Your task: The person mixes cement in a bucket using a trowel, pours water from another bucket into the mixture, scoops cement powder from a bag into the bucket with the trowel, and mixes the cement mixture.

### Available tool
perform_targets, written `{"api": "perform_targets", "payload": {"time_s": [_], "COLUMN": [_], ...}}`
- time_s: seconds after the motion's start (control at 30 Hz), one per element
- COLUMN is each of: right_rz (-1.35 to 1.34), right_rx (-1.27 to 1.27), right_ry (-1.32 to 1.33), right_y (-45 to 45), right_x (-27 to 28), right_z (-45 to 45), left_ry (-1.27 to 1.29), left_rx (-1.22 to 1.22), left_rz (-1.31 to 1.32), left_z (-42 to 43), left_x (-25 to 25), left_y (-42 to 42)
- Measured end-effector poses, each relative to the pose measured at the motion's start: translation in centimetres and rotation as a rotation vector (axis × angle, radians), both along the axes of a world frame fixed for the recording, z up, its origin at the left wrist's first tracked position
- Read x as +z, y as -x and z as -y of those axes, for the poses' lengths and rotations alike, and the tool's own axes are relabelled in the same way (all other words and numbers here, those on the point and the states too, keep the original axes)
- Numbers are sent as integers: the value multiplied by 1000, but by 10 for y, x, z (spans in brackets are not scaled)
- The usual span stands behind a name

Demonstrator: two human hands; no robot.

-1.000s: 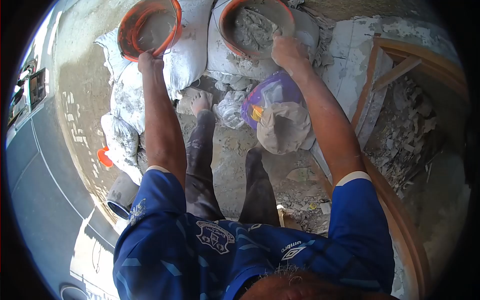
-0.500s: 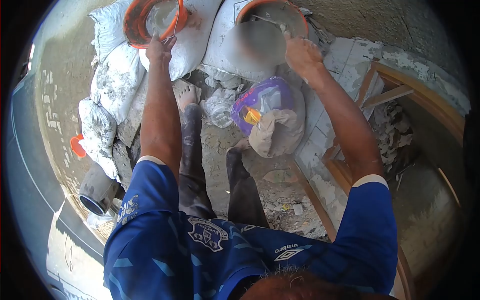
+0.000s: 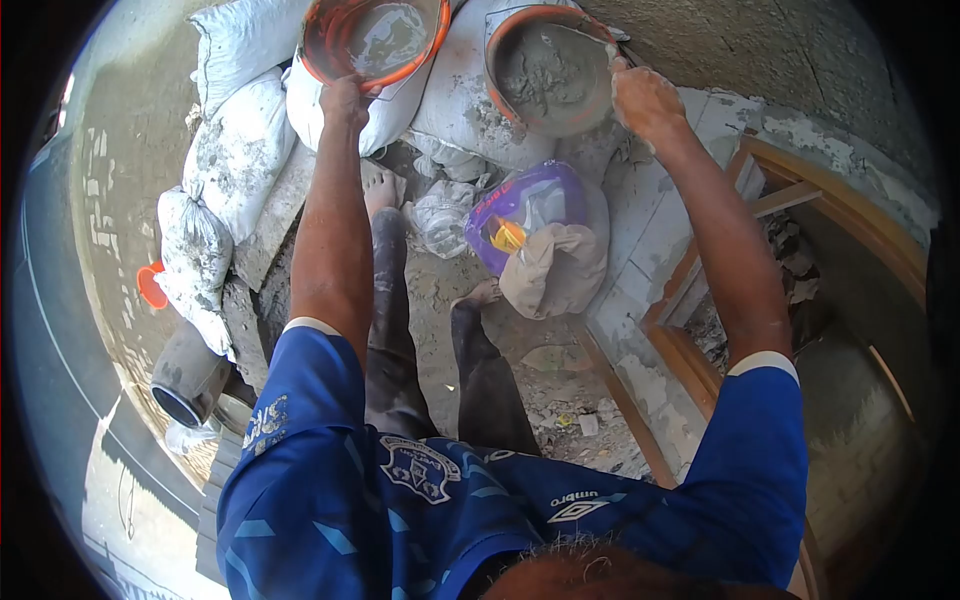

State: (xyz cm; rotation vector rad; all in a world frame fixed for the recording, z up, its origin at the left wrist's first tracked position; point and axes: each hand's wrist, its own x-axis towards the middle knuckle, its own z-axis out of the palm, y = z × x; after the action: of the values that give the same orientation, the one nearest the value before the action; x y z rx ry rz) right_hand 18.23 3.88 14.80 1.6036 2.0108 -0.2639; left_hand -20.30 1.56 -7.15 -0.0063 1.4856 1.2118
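Note:
Two orange buckets stand at the top of the head view. The left bucket (image 3: 318,45) has watery grey liquid inside. My left hand (image 3: 345,103) is closed on its near rim, beside the wire handle. Thick wet grey mortar (image 3: 550,75) fills the lower part of the right bucket (image 3: 497,92). At that bucket's right edge, my right hand (image 3: 648,100) is closed, with its fingers at the rim and wire handle. Exactly how those fingers grip is partly hidden.
White sacks (image 3: 240,160) are piled at the left and under the buckets. A purple and beige bag (image 3: 545,235) lies by my feet. Wooden frames (image 3: 700,370) lean at the right. A black bucket (image 3: 190,375) lies at lower left, near a small orange container (image 3: 152,286).
The left bucket and my left hand have shifted right and down in view. My right hand has moved from over the right bucket to its right edge. The mortar now shows clearly.

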Motion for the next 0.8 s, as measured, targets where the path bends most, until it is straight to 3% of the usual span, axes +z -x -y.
{"api": "perform_targets", "payload": {"time_s": [0.17, 0.3, 0.5, 0.57, 0.7, 0.77, 0.8], "right_rz": [-40, -113, -118, 27, -97, -86, -72], "right_rx": [-185, -203, -262, -37, -53, -268, -98], "right_ry": [157, 241, 61, 343, 206, 78, 86], "right_y": [6, 20, -11, -7, -11, -14, -16], "right_x": [-40, 17, -12, -19, 0, 11, 18], "right_z": [47, 68, 28, 26, 38, 20, 9], "left_ry": [-128, -87, -106, -141, -93, -57, -43], "left_rx": [-63, -5, -122, -191, -286, -275, -349], "left_rz": [-18, 6, -79, -146, -296, -379, -366], "left_z": [13, 10, 11, 10, -12, -22, -24], "left_x": [19, -4, 15, 15, 16, 13, 7], "left_y": [-45, -43, -19, -3, 28, 36, 40]}}
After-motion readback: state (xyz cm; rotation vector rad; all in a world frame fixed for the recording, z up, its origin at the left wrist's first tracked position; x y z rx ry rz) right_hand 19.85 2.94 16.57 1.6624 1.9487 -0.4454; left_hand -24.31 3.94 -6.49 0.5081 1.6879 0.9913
